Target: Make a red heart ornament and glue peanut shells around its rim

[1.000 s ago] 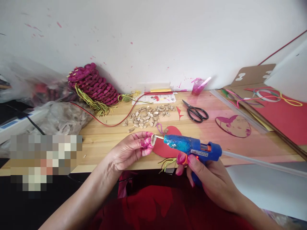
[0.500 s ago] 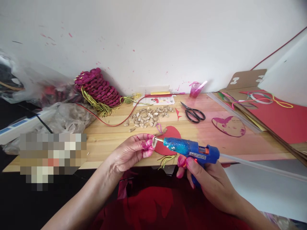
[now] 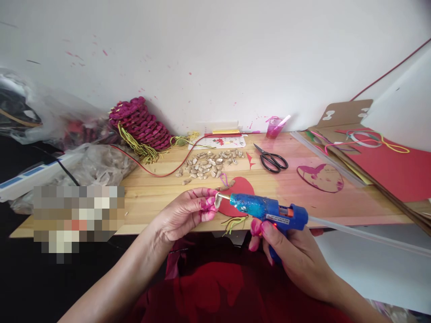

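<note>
Between the pink-stained fingertips of my left hand point(image 3: 190, 211) is a peanut shell point(image 3: 217, 200), its hollow side turned right. My right hand point(image 3: 289, 251) is wrapped round the handle of a blue glue gun point(image 3: 269, 210), whose metal nozzle meets the shell. A long clear glue stick point(image 3: 367, 234) runs out of the gun's back end. Behind the nozzle, a red heart point(image 3: 240, 186) lies on the table with a purple loop at its top and yellow-green strings below. Farther back, several peanut shells point(image 3: 205, 165) are spread in a loose pile.
Black-handled scissors point(image 3: 272, 160) and a pink-stained cardboard heart point(image 3: 319, 178) lie to the right. A pink cup point(image 3: 274, 128) stands by the wall. Red sheets and cardboard point(image 3: 397, 166) fill the right side. Plastic bags point(image 3: 97, 166), a power strip point(image 3: 37, 172) and a magenta shell bundle point(image 3: 141, 125) occupy the left.
The camera view has shifted slightly. Both hands keep nearly the same pose, with the glue gun's nozzle still at the peanut shell.
</note>
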### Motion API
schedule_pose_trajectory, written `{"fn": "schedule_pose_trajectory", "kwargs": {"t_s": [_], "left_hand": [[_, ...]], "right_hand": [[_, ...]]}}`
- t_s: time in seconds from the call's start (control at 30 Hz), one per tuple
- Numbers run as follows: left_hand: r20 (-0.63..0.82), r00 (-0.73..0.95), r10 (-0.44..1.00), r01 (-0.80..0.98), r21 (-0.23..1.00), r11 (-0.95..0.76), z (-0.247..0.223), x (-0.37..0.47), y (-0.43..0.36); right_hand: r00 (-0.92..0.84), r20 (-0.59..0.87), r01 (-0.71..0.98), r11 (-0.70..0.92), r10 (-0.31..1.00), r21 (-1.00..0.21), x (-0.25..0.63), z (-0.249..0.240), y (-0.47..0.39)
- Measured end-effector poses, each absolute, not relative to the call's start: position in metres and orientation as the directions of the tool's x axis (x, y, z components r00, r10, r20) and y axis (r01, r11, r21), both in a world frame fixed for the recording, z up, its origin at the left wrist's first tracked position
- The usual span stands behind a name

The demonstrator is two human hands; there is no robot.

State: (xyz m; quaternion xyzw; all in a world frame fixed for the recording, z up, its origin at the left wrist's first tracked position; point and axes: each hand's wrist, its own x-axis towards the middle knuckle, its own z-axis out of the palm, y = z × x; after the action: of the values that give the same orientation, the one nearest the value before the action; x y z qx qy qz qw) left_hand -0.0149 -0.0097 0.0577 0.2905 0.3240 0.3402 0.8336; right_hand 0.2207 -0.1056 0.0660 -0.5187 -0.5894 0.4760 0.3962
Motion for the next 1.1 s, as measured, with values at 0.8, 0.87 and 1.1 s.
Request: {"fn": "schedule_pose_trajectory", "kwargs": {"t_s": [0.8,0.87,1.1], "left_hand": [[-0.349,0.561,0.750,-0.374,0.702,0.606,0.0570,-0.0145,-0.0086],[-0.351,0.560,0.750,-0.370,0.704,0.606,0.0571,-0.0147,-0.0088],[-0.344,0.549,0.762,-0.370,0.717,0.591,0.0572,-0.0145,-0.0092]], "right_hand": [[-0.140,-0.015,0.224,0.017,0.990,-0.974,0.2236,0.0618,-0.1041],[-0.138,-0.016,0.216,0.015,0.990,-0.976,0.2232,0.0619,-0.1036],[-0.139,-0.021,0.213,0.009,0.990,-0.977,0.2225,0.0624,-0.1030]]}}
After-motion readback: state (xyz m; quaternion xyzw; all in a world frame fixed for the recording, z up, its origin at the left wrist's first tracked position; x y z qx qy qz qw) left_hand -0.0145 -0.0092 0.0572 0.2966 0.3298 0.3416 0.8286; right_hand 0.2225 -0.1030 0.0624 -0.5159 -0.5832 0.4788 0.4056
